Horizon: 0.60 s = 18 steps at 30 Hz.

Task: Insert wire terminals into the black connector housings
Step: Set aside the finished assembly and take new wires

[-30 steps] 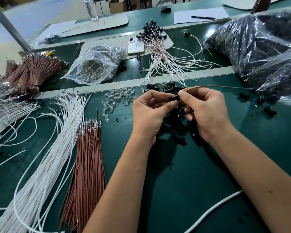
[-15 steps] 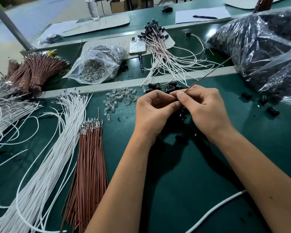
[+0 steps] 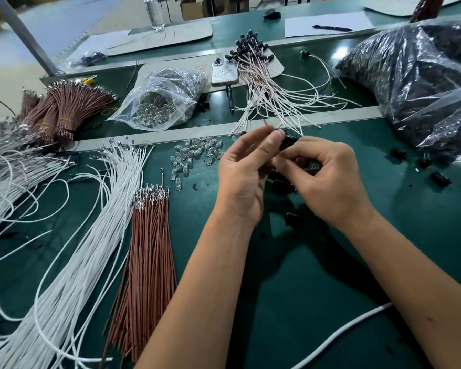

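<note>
Both hands meet over the green table (image 3: 290, 288). My left hand (image 3: 241, 179) has its thumb and fingertips pinched at a black connector housing (image 3: 290, 141). My right hand (image 3: 329, 179) curls its fingers round the same housing from the right. A thin brown wire (image 3: 268, 127), blurred, sticks out of the housing toward the upper left. Loose black housings (image 3: 281, 183) lie under my hands, partly hidden. A bundle of brown terminal wires (image 3: 149, 257) lies to the left, with white terminal wires (image 3: 91, 235) beside it.
Small clear bulbs (image 3: 197, 153) are scattered left of my hands. Behind the table's rail lie a clear bag of bulbs (image 3: 163, 102), a phone (image 3: 224, 73) and finished wire assemblies (image 3: 264, 75). Big black-filled bags (image 3: 421, 75) fill the right. More housings (image 3: 440, 179) lie right.
The brown wire swung from pointing right to pointing up and left. My left hand rose and its fingers spread, while my right hand turned the housing.
</note>
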Each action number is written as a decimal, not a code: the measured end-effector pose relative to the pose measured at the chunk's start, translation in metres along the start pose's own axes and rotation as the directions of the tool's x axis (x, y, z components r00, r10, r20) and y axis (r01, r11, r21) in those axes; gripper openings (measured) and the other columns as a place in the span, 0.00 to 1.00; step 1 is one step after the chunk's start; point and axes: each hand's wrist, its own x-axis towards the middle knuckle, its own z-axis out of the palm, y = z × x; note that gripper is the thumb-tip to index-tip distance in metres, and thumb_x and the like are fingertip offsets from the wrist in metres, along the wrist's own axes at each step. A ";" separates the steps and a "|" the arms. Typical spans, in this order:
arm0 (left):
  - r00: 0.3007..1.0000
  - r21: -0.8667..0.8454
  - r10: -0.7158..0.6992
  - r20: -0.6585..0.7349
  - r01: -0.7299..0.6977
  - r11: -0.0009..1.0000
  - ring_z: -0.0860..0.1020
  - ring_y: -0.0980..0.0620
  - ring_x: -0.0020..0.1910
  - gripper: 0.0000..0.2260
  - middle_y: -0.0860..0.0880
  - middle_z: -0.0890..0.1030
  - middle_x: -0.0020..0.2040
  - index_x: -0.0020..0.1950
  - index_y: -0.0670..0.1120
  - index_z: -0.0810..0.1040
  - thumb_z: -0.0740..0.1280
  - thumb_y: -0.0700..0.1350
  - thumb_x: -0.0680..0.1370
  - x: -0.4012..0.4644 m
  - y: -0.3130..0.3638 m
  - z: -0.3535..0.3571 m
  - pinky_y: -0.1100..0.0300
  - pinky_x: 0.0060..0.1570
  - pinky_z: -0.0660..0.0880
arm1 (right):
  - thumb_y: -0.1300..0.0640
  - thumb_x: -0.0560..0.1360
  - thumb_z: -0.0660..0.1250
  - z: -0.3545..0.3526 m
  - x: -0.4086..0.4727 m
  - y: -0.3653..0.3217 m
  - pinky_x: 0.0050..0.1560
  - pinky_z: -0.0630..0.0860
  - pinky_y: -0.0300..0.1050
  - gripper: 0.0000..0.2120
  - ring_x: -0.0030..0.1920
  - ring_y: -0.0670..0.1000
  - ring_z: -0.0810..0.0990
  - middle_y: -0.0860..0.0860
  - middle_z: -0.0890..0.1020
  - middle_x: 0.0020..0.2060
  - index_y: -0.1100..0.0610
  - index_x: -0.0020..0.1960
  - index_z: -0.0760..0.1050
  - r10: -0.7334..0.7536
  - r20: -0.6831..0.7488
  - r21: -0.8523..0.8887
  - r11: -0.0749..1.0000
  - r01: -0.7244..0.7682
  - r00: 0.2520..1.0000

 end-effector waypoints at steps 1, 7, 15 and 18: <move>1.000 -0.038 -0.022 -0.013 0.022 0.999 0.81 0.54 0.38 0.13 0.48 0.85 0.41 0.50 0.43 0.82 0.73 0.39 0.66 0.002 0.005 -0.004 0.65 0.39 0.77 | 0.64 0.75 0.77 -0.001 0.000 -0.001 0.39 0.73 0.44 0.04 0.35 0.50 0.79 0.48 0.81 0.35 0.60 0.41 0.85 -0.029 0.086 -0.022 0.999 0.031 0.996; 0.992 -0.278 -0.006 -0.123 -0.029 0.960 0.80 0.55 0.36 0.12 0.49 0.83 0.43 0.51 0.43 0.79 0.72 0.42 0.68 0.010 0.041 -0.036 0.67 0.36 0.77 | 0.60 0.74 0.76 -0.008 -0.005 -0.007 0.42 0.75 0.50 0.06 0.37 0.51 0.79 0.47 0.82 0.35 0.55 0.39 0.82 -0.029 0.582 -0.037 0.997 0.063 0.812; 0.994 -0.216 -0.050 -0.096 0.028 0.976 0.81 0.55 0.35 0.10 0.47 0.83 0.41 0.50 0.42 0.80 0.72 0.39 0.69 0.008 0.037 -0.029 0.67 0.36 0.79 | 0.44 0.77 0.73 0.007 -0.006 -0.008 0.34 0.73 0.45 0.12 0.30 0.45 0.73 0.49 0.81 0.31 0.52 0.43 0.85 0.073 0.365 0.004 0.997 -0.081 0.928; 0.990 -0.183 -0.068 -0.121 0.045 0.982 0.82 0.54 0.34 0.04 0.47 0.83 0.39 0.48 0.42 0.80 0.70 0.36 0.75 0.006 0.033 -0.022 0.67 0.36 0.79 | 0.52 0.79 0.74 0.010 -0.007 -0.009 0.34 0.74 0.50 0.09 0.30 0.46 0.75 0.53 0.82 0.30 0.52 0.40 0.85 0.115 0.414 -0.007 0.992 -0.123 0.903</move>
